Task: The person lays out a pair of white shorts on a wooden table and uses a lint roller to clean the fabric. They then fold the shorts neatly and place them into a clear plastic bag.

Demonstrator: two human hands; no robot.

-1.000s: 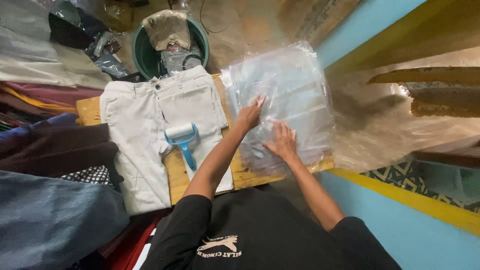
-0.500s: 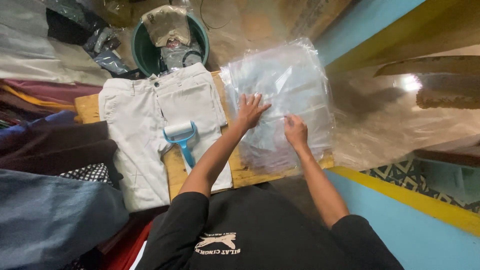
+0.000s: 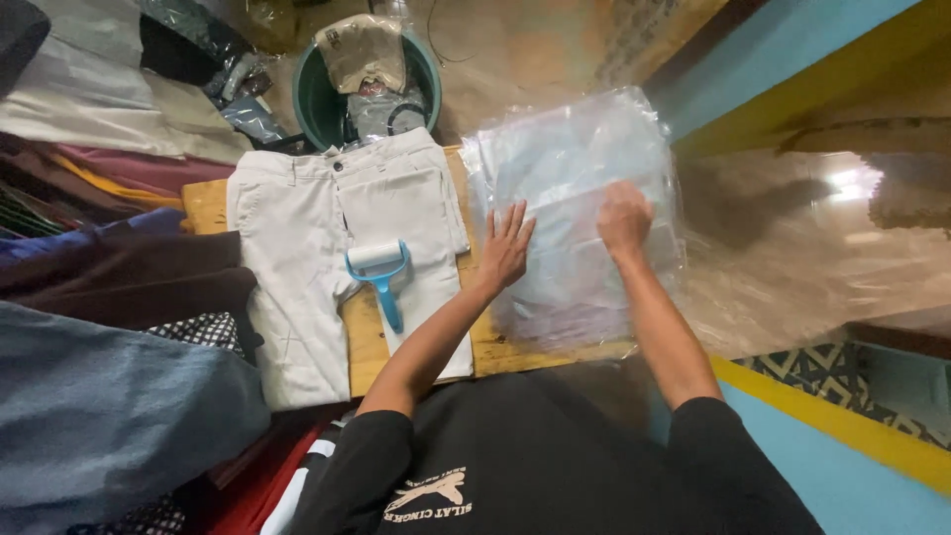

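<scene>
Both hands press on a clear plastic bag [image 3: 575, 168] of folded cloth lying on the wooden desk [image 3: 203, 203], its long axis running away from the person: the left hand [image 3: 505, 248] flat with fingers spread, the right hand [image 3: 624, 220] curled, beside pale trousers [image 3: 307, 218] bearing a blue lint roller [image 3: 379, 272].

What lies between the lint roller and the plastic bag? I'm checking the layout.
In the head view, the right trouser leg and a strip of wooden board lie between lint roller and plastic bag.
</scene>
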